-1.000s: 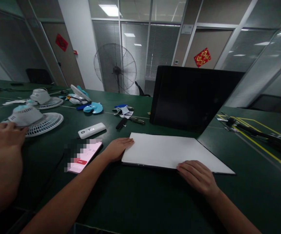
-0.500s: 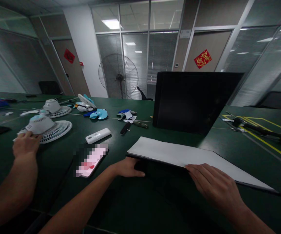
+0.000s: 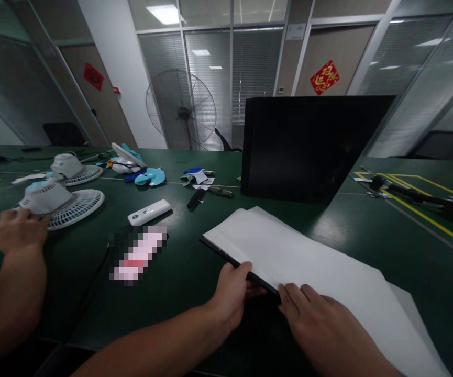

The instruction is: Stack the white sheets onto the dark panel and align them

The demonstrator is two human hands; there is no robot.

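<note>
A large flat pad of white paper (image 3: 289, 251) with a black edge lies tilted in front of me, over the dark green table. My left hand (image 3: 232, 293) is closed on its near black edge, thumb on top and fingers underneath. Beside it, my right hand (image 3: 316, 314) presses its fingers together over the same edge, on the white surface. Its thumb is hidden. The sheets look layered at the right, with one lower corner sticking out.
At the left, another person's hand (image 3: 22, 230) rests on a white fan part (image 3: 47, 199) with a round grille. Nearby are a white oblong device (image 3: 150, 212), a blurred pink phone-like thing (image 3: 140, 256) and light-blue fan blades (image 3: 150, 177). A large black box-like panel (image 3: 308, 152) stands behind the pad.
My left hand has moved right and now grips the pad's near edge. The pad has turned, its right side coming nearer, and shows more white surface. The view has tipped down slightly.
</note>
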